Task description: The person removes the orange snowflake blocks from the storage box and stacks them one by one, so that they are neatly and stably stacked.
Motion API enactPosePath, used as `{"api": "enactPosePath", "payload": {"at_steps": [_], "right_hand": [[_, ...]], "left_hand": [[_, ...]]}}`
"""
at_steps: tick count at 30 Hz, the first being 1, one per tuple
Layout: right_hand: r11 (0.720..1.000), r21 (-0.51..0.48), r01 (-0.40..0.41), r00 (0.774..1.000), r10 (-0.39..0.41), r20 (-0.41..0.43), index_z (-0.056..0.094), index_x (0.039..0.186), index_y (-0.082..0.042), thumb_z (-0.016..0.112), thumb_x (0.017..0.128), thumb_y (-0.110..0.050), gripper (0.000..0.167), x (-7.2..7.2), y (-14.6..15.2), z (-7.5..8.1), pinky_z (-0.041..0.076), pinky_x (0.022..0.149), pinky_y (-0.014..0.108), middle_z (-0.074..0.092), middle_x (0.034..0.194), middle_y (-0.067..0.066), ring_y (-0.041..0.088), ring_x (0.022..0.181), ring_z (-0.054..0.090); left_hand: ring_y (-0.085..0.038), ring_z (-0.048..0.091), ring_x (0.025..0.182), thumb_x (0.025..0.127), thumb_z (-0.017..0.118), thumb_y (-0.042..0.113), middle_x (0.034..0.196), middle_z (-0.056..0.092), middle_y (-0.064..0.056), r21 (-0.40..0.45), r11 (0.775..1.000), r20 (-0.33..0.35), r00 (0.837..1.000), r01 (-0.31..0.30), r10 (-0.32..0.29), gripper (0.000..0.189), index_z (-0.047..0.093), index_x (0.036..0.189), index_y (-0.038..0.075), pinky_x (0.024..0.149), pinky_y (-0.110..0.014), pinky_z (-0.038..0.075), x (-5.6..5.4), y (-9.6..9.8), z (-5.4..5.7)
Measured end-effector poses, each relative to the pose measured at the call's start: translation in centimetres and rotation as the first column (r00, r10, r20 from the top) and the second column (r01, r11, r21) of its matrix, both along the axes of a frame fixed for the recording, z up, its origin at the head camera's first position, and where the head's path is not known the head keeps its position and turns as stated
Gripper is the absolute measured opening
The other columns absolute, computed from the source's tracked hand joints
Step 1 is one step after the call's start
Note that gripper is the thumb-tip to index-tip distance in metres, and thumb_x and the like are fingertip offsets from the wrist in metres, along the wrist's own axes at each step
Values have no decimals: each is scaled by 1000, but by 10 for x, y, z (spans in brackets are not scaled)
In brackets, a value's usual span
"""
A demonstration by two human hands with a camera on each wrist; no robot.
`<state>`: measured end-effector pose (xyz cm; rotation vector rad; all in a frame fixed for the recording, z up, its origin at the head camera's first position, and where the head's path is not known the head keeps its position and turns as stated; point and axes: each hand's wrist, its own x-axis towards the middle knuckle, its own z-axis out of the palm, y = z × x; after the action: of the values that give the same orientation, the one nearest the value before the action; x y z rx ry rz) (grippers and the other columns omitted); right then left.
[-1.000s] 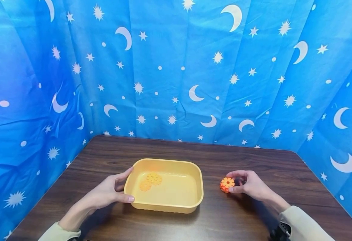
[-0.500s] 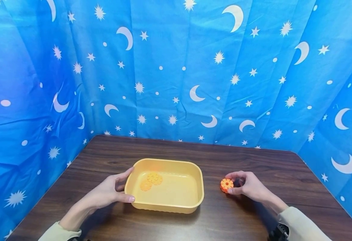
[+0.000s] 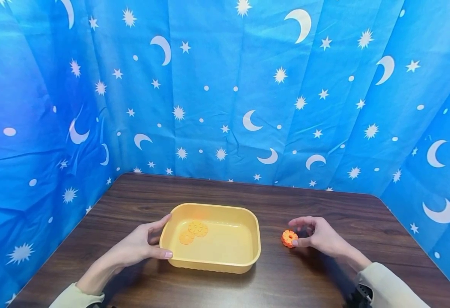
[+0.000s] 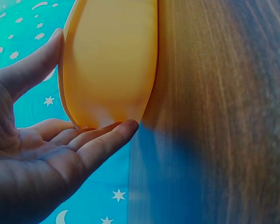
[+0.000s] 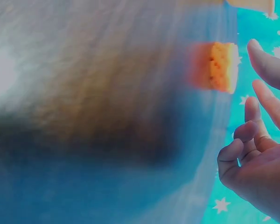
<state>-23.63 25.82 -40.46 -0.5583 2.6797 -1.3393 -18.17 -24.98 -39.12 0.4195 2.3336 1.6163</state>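
Left hand [image 3: 135, 244] grips tub [image 3: 225, 244] by its left end. Right hand [image 3: 321, 238], fingers apart, hovers just beside orange discs [image 3: 288, 239] on bench [image 3: 286, 284].

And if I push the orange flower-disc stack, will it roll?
The orange flower-disc stack might slip apart: its side shows several layers. It's probably light: the discs look like thin plastic. Seemingly lying flat, it's likelier to slide than roll.

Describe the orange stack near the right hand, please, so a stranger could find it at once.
On the dark wooden table, look right of the yellow tray. The orange stack is there, by the right hand. Unlike the paler, flower-shaped discs inside the tray, it is vivid orange.
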Motion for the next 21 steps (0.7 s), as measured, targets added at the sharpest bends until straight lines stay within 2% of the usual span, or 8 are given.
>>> {"api": "enactPosePath", "payload": {"at_steps": [6, 9, 14, 17, 21], "right_hand": [[999, 30, -37, 997, 39, -69, 71, 124, 4, 89, 83, -10, 47, -4, -18, 20, 42, 58, 26, 67, 102, 15, 23, 72, 52], [997, 40, -67, 994, 70, -78, 72, 124, 1, 89, 84, -13, 46, -7, -34, 31, 46, 61, 27, 69, 105, 13, 25, 78, 55], [987, 54, -152, 982, 157, -104, 73, 124, -2, 89, 85, -15, 44, -11, -72, 48, 57, 77, 32, 73, 115, 11, 29, 95, 63], [978, 59, -202, 971, 208, -118, 74, 123, -1, 90, 84, -13, 43, -13, -98, 51, 54, 71, 29, 72, 106, 12, 26, 86, 63], [963, 79, -258, 954, 267, -133, 76, 119, -4, 91, 83, -14, 40, -18, -132, 48, 41, 59, 26, 63, 89, 7, 20, 71, 52]], "left_hand": [[-54, 42, 142, 84, 90, 16, 167, 23, -32, -2, 1000, 0, 1000, -1, 1, 107, 22, 165, -3, 106, -50, 51, 1, 0, 1], [-53, 43, 142, 84, 90, 17, 167, 24, -32, -12, 1000, 2, 1000, -9, 9, 107, 23, 165, -3, 106, -51, 50, 1, 0, 1], [-52, 44, 142, 83, 91, 19, 167, 26, -30, -43, 998, 19, 999, -44, 45, 107, 25, 166, 0, 108, -55, 48, 1, 1, 1], [-51, 45, 142, 83, 91, 21, 167, 28, -29, -56, 997, 23, 998, -58, 59, 107, 26, 166, 2, 108, -55, 48, 0, 2, 1], [-51, 45, 142, 83, 91, 21, 167, 27, -30, -46, 998, 16, 999, -48, 49, 107, 26, 166, 2, 108, -53, 49, 0, 0, -1]]}}
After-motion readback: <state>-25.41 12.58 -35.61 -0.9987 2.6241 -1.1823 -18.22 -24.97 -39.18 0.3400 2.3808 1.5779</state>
